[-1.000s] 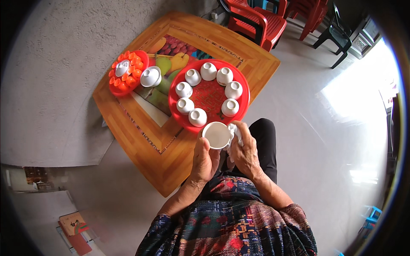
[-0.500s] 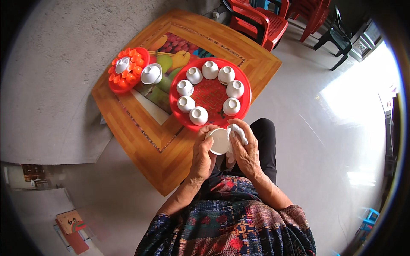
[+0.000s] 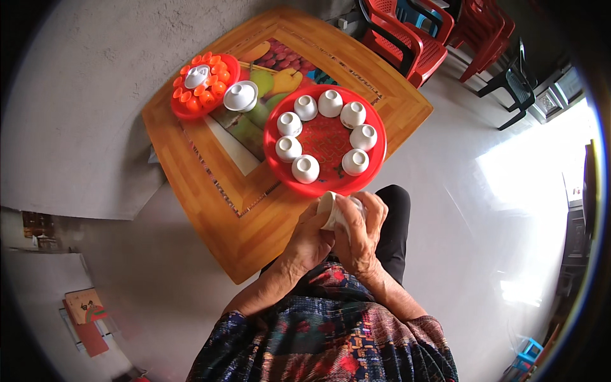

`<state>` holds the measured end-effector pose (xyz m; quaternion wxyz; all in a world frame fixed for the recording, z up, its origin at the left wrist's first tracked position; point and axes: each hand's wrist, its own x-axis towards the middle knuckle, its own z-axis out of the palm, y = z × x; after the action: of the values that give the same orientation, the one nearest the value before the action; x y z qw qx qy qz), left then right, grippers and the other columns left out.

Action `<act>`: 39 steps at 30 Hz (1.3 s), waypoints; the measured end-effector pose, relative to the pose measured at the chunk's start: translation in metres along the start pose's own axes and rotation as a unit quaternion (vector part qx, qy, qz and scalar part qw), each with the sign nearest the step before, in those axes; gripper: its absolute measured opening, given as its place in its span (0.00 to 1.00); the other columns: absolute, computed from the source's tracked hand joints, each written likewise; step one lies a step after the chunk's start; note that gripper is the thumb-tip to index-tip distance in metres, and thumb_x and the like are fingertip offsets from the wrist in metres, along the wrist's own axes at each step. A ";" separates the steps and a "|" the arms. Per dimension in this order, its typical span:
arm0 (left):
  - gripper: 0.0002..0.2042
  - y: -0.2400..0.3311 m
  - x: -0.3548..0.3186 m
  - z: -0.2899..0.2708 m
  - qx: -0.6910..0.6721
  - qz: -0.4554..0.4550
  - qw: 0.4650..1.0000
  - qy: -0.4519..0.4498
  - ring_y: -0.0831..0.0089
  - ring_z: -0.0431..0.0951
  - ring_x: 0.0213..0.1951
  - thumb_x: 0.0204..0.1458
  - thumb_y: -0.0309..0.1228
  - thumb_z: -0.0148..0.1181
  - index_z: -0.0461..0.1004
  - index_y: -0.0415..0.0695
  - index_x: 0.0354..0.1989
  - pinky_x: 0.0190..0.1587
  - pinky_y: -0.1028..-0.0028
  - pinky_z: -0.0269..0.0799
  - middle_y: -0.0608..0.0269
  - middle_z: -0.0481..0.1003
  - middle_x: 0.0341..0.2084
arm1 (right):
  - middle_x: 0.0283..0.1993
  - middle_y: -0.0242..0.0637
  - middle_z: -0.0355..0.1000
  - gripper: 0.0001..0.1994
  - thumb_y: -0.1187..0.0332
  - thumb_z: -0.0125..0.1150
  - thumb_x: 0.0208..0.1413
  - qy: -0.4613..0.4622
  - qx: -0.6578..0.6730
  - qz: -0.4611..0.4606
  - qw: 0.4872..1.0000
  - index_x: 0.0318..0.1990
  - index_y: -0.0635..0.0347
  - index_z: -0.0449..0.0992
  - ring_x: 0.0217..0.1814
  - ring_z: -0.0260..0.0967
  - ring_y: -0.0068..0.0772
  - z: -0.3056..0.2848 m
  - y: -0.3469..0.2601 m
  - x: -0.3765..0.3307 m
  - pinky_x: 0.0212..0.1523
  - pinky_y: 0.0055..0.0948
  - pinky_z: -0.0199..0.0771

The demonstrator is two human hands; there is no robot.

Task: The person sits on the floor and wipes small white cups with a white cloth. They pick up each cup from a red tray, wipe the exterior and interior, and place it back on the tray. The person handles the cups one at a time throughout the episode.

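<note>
My left hand [image 3: 309, 240] is closed on a small white cup [image 3: 327, 209], held tilted on its side just off the near edge of the table. My right hand [image 3: 360, 237] wraps the cup's other side, with a white cloth [image 3: 358, 205] bunched in its fingers. Most of the cloth is hidden, and I cannot tell how far it reaches into the cup. Just beyond both hands, a round red tray [image 3: 330, 148] carries several matching white cups [image 3: 330, 103], upside down in a ring with a gap at the near side.
The tray rests on a wooden table [image 3: 210, 232] with a fruit picture at its middle. Left of it stand a white lidded bowl [image 3: 240, 97] and a smaller red tray [image 3: 234, 65] with orange cups [image 3: 207, 99] around a white lidded vessel [image 3: 196, 76]. Red chairs [image 3: 417, 48] stand behind.
The cup has turned from facing up to lying on its side. My right hand has closed further around it, covering more of the cloth. The whole view has shifted slightly.
</note>
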<state>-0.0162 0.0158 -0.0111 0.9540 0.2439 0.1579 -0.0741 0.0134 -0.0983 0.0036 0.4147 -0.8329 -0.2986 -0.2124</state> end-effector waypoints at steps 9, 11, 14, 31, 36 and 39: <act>0.17 -0.003 -0.003 -0.001 0.077 -0.041 0.994 -0.068 0.74 0.75 0.30 0.54 0.33 0.48 0.62 0.43 0.51 0.29 0.76 0.73 0.62 0.72 0.34 | 0.46 0.46 0.69 0.17 0.60 0.42 0.61 -0.306 0.373 0.336 0.809 0.48 0.62 0.70 0.49 0.66 0.47 -0.028 0.011 0.046 0.51 0.35 0.63; 0.16 -0.003 -0.003 -0.001 0.064 -0.052 0.995 -0.058 0.75 0.75 0.31 0.55 0.35 0.46 0.62 0.43 0.51 0.30 0.77 0.73 0.63 0.71 0.35 | 0.49 0.46 0.67 0.17 0.59 0.42 0.61 -0.259 0.318 0.244 0.879 0.50 0.61 0.68 0.53 0.64 0.47 -0.018 0.014 0.036 0.53 0.37 0.59; 0.16 -0.001 -0.004 -0.001 0.025 -0.049 0.998 -0.018 0.76 0.74 0.36 0.57 0.36 0.43 0.63 0.42 0.50 0.34 0.78 0.72 0.64 0.71 0.36 | 0.59 0.47 0.59 0.23 0.58 0.44 0.60 -0.212 0.168 0.070 0.960 0.58 0.61 0.62 0.61 0.56 0.46 -0.016 0.007 0.026 0.58 0.39 0.52; 0.17 -0.006 0.001 -0.020 -0.033 -0.114 0.974 -0.191 0.65 0.76 0.35 0.59 0.38 0.41 0.63 0.38 0.49 0.36 0.72 0.76 0.54 0.70 0.39 | 0.40 0.38 0.71 0.14 0.64 0.47 0.60 -0.250 0.438 0.163 0.848 0.48 0.62 0.69 0.44 0.69 0.31 -0.029 0.016 0.033 0.47 0.28 0.67; 0.17 -0.010 -0.004 -0.001 -0.047 -0.042 0.997 -0.034 0.67 0.73 0.42 0.58 0.37 0.41 0.63 0.39 0.49 0.43 0.70 0.72 0.58 0.69 0.42 | 0.36 0.33 0.71 0.13 0.62 0.48 0.61 -0.167 0.455 0.222 0.846 0.45 0.62 0.69 0.40 0.67 0.22 -0.020 0.013 0.025 0.43 0.24 0.67; 0.15 -0.016 -0.006 0.008 0.192 0.133 0.970 0.070 0.72 0.71 0.40 0.56 0.36 0.47 0.64 0.39 0.45 0.43 0.72 0.69 0.61 0.69 0.40 | 0.35 0.32 0.71 0.14 0.61 0.48 0.61 -0.141 0.447 0.241 0.850 0.44 0.62 0.69 0.39 0.67 0.20 -0.017 0.011 0.025 0.42 0.23 0.67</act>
<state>-0.0233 -0.0014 -0.0088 0.8770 0.4464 0.1729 0.0418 0.0374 -0.1094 0.0215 0.7341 -0.6240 -0.2066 0.1705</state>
